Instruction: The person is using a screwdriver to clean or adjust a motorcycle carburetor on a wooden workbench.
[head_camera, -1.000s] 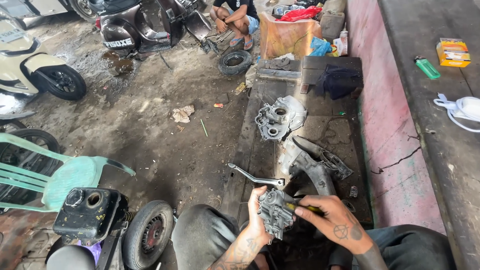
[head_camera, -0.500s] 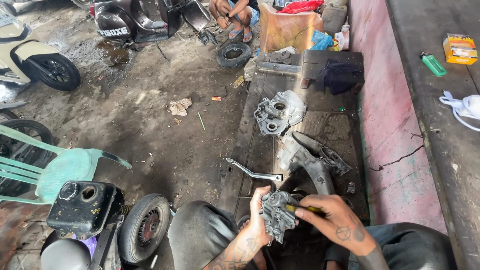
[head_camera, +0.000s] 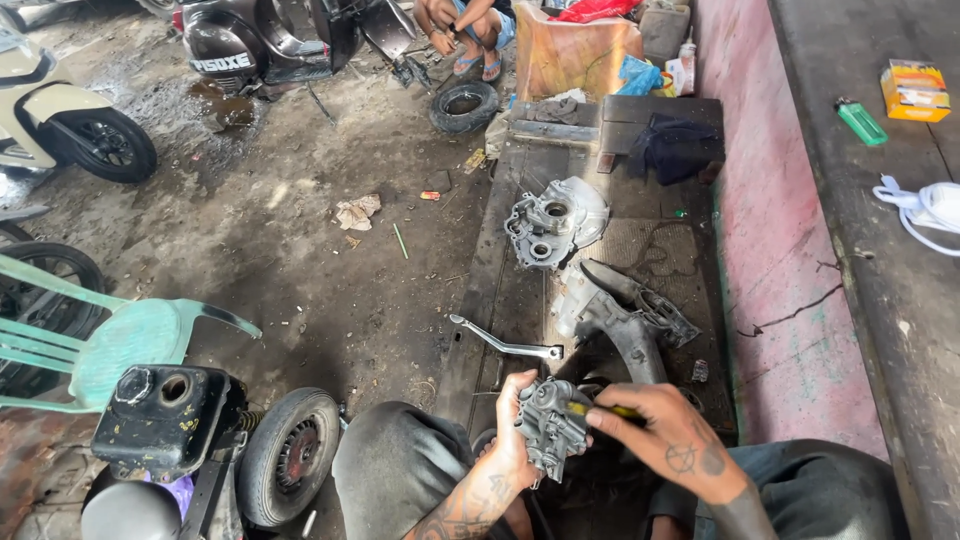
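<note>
Down low between the knees: left hand (head_camera: 512, 432) wrapped around the side of a small grey metal engine part (head_camera: 552, 428), fingers curled over its top edge, thumb hidden behind. Right hand (head_camera: 668, 440) closed around a yellow-handled tool (head_camera: 598, 409), tip pressed against the part's right face; what the tip is cannot be told. Part held up off the ground, touching both hands.

Just above the left hand, lying on the dark metal plate (head_camera: 500, 290): a bent chrome lever (head_camera: 505, 343). Just above the right hand, a large grey casing (head_camera: 618, 315) lying tilted on the plate. Further up from that, a round engine cover (head_camera: 553, 222), well apart from the hands.

Left of the left hand: a small wheel (head_camera: 290, 455), a black fuel tank (head_camera: 165, 420) beside it, and a green plastic chair (head_camera: 120, 340) beyond. Far right of the right hand, on a ledge: a green lighter (head_camera: 860, 121) and an orange box (head_camera: 914, 90).
</note>
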